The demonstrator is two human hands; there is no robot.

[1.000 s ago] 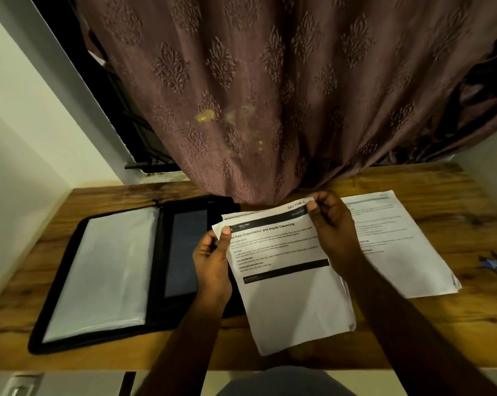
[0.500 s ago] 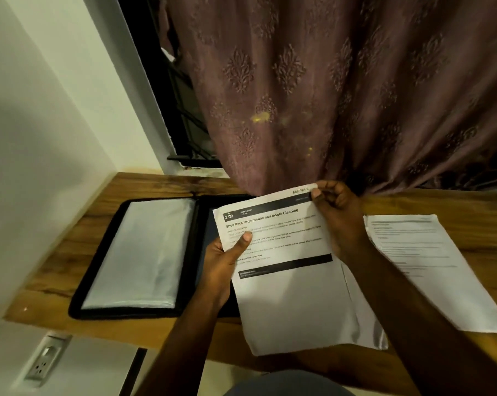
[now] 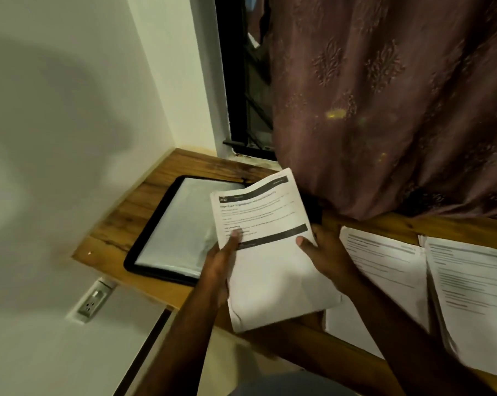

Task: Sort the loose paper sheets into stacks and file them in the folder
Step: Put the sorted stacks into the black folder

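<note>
White paper sheets (image 3: 273, 270) pinched in both hands' fingers, left hand (image 3: 218, 270), right hand (image 3: 327, 258), above open folder (image 3: 167, 232)

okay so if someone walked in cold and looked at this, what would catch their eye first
First, the stack of printed sheets held up at centre, the left hand and right hand each with a grip on a side edge. Under and left of it, the open black folder lies on the wooden desk. Behind hangs a patterned mauve curtain, and more printed pages lie on the desk at right.
</note>
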